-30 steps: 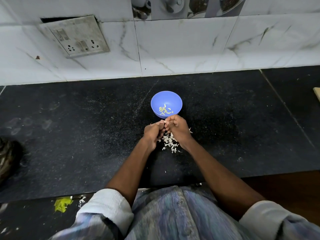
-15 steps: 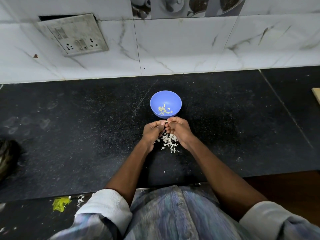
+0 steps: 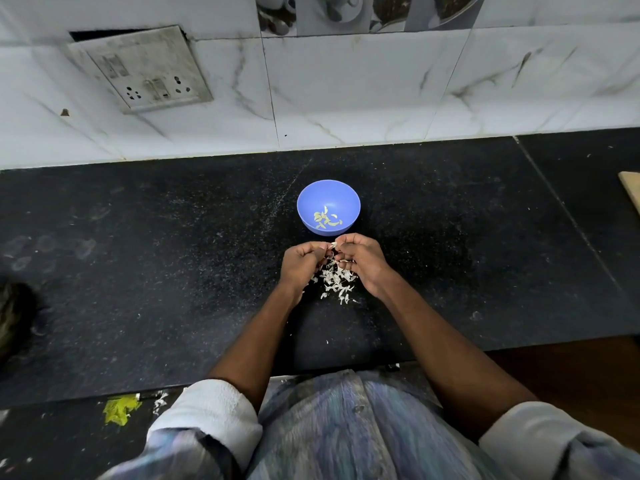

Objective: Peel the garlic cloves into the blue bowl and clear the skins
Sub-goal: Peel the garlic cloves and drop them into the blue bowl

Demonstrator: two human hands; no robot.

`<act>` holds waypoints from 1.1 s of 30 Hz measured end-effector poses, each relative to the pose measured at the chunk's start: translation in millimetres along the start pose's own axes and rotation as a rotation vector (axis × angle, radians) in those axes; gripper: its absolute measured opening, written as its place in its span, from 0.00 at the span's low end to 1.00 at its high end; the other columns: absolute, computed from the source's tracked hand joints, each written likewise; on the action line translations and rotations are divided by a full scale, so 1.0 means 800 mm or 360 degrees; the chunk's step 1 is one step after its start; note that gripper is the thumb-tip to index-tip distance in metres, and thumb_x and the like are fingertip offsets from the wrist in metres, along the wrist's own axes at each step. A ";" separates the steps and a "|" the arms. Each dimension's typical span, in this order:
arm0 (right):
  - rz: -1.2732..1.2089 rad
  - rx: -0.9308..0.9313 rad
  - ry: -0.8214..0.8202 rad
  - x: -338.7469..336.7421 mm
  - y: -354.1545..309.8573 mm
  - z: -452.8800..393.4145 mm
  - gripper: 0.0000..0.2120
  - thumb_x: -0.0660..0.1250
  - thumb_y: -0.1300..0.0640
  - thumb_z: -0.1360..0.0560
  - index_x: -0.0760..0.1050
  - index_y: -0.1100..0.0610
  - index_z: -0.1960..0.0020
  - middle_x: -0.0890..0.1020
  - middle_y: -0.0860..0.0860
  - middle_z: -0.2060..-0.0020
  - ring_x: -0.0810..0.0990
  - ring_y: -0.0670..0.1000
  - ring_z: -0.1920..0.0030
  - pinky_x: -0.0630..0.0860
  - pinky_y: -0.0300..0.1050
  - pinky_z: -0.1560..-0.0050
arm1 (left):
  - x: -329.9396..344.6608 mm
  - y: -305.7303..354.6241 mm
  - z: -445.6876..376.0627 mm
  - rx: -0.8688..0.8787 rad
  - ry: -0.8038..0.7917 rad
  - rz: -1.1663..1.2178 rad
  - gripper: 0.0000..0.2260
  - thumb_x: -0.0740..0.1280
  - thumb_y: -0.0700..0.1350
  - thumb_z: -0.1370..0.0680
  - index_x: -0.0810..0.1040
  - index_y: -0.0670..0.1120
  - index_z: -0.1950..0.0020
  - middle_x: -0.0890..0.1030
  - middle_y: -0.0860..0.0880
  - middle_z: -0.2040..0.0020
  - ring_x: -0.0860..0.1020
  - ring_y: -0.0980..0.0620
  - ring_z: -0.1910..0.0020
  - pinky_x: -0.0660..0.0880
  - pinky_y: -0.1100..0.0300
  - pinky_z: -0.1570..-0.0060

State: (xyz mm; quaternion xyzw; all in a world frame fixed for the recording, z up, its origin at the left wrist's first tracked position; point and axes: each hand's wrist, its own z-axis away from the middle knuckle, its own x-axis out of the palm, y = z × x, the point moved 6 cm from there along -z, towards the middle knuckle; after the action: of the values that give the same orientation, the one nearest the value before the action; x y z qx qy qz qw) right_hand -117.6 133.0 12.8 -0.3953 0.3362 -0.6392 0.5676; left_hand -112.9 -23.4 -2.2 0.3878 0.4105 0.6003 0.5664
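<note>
Black stone counter (image 3: 138,271), marble wall tiles (image 3: 346,98), grimy switchboard (image 3: 145,69), yellow scrap (image 3: 119,408)

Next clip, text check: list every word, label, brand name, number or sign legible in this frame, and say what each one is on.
None: no readable text anywhere in the head view.
Switch and socket plate on the wall: grimy, no marking legible.
Picture tiles along the top edge: cups and dishes only, no lettering.
Blue bowl: plain, no label or brand.
Black countertop and wall tiles: only specks and veining.
</note>
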 end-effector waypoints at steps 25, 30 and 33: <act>0.0304 -0.0207 0.0177 -0.001 -0.007 -0.001 0.11 0.71 0.59 0.21 0.78 0.60 0.61 0.80 0.54 0.69 0.78 0.49 0.69 0.72 0.41 0.70 | 0.013 0.015 -0.001 0.0442 -0.0113 -0.0425 0.13 0.60 0.43 0.18 0.75 0.48 0.63 0.79 0.53 0.66 0.74 0.53 0.65 0.73 0.51 0.60; 0.0266 -0.0230 0.0066 -0.002 -0.016 0.009 0.09 0.73 0.69 0.27 0.82 0.63 0.47 0.87 0.59 0.58 0.84 0.50 0.61 0.77 0.39 0.64 | 0.006 0.011 -0.005 0.0454 -0.0027 -0.0502 0.14 0.59 0.49 0.18 0.75 0.47 0.63 0.79 0.49 0.66 0.75 0.51 0.66 0.76 0.47 0.59; 0.0363 -0.0294 0.0014 0.006 -0.018 0.012 0.03 0.72 0.66 0.24 0.84 0.64 0.51 0.87 0.59 0.60 0.82 0.50 0.63 0.76 0.39 0.65 | 0.005 0.011 -0.005 0.0502 0.0013 -0.0610 0.16 0.59 0.51 0.17 0.75 0.46 0.61 0.79 0.47 0.66 0.74 0.52 0.65 0.74 0.47 0.60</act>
State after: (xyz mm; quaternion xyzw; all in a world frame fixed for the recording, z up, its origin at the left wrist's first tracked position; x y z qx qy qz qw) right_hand -116.0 130.1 30.0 -0.4021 0.4389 -0.5386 0.5963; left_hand -120.3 -20.1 4.5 0.3841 0.5675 0.4119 0.6006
